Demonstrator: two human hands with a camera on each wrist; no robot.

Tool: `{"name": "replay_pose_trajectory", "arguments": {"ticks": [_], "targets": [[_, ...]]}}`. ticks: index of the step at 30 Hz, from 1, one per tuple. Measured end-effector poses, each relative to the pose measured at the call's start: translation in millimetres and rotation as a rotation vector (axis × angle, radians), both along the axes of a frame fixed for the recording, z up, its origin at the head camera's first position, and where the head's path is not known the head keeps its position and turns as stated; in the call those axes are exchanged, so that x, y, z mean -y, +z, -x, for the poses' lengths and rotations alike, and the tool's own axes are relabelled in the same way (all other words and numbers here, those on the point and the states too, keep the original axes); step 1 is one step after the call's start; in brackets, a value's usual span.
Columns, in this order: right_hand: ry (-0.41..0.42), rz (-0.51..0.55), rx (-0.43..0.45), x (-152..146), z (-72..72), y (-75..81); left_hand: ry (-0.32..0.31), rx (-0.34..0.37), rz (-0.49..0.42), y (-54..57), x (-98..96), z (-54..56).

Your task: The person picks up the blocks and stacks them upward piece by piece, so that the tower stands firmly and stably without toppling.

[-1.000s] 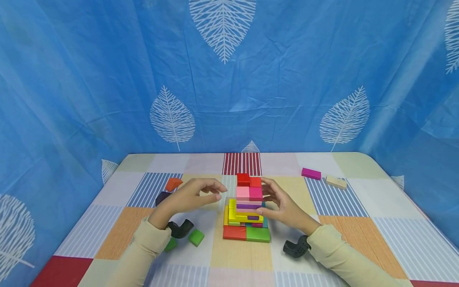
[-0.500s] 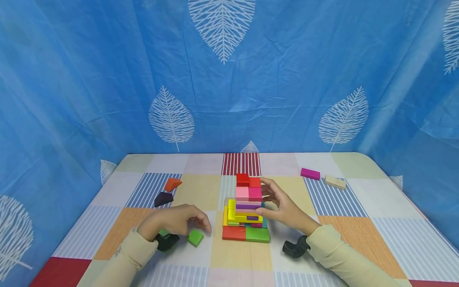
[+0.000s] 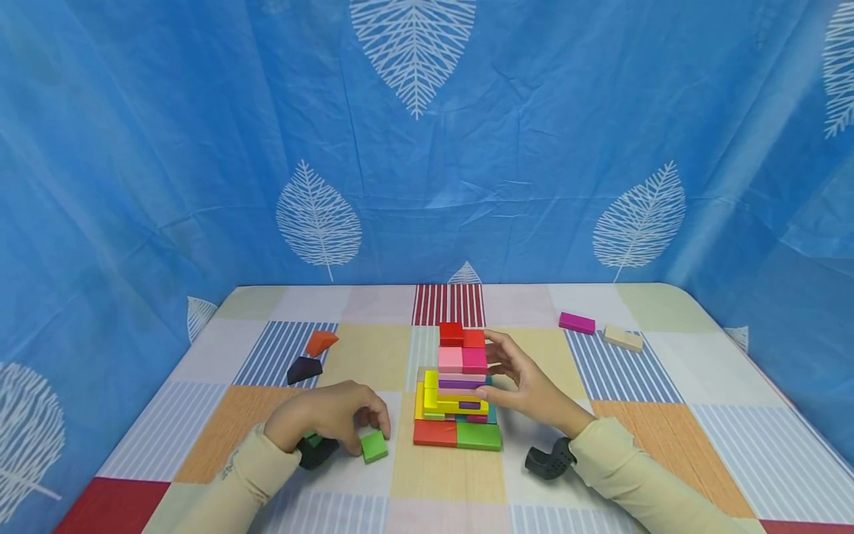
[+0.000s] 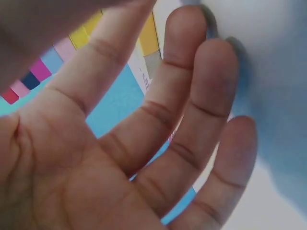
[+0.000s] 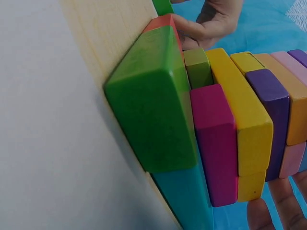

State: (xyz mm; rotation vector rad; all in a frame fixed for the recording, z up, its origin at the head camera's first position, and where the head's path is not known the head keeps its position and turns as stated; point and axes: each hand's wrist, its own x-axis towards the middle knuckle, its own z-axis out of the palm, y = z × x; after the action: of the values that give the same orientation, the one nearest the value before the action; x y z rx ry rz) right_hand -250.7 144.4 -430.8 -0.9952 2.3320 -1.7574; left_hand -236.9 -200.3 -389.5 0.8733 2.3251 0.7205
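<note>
A tower of colourful wooden blocks (image 3: 460, 386) stands mid-table, red ones on top, a red and a green block at its base. My left hand (image 3: 327, 415), left of the tower and low over the table, pinches a small green block (image 3: 374, 447) between thumb and index finger. In the left wrist view that block is hidden, and the other left fingers (image 4: 211, 91) show loosely bent. My right hand (image 3: 527, 386) rests at the tower's right side, thumb at the front corner, fingers along the side. The right fingers (image 5: 283, 201) reach the upper layers in the right wrist view.
Behind the left hand lie an orange block (image 3: 321, 343) and a black block (image 3: 305, 370). Another green block (image 3: 312, 439) is partly hidden under the left wrist. A magenta block (image 3: 577, 323) and a cream block (image 3: 623, 339) lie at the back right.
My left hand has come down from beside the tower to the green block, which has turned and shifted slightly right. The right hand has stayed at the tower.
</note>
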Motion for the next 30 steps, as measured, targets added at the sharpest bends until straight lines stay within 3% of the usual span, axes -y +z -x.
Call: {"name": "replay_pose_trajectory", "arguments": {"ticks": [5, 8, 14, 22, 26, 30], "targets": [[-0.004, -0.003, -0.001, 0.6, 0.0, 1.6, 0.011, -0.109, -0.067, 5.1, 4.1, 2.9], [-0.003, -0.002, 0.000, 1.0, 0.1, 2.5, 0.051, -0.155, -0.107, 11.7, 6.8, 5.7], [-0.001, 0.001, 0.004, 1.5, 0.6, 3.6, 0.182, -0.278, -0.192, 27.0, 6.4, 11.1], [-0.004, 0.001, 0.014, 1.7, 0.7, 4.6, 0.387, -0.490, -0.371, 46.0, -10.4, 16.3], [-0.008, -0.004, 0.022, 2.2, 0.5, 4.8, 0.440, -0.535, -0.465, 55.9, -24.0, 18.5], [-0.005, 0.001, 0.026, 2.3, 0.6, 4.6, 0.427, -0.530, -0.505, 64.5, -41.2, 20.7]]}}
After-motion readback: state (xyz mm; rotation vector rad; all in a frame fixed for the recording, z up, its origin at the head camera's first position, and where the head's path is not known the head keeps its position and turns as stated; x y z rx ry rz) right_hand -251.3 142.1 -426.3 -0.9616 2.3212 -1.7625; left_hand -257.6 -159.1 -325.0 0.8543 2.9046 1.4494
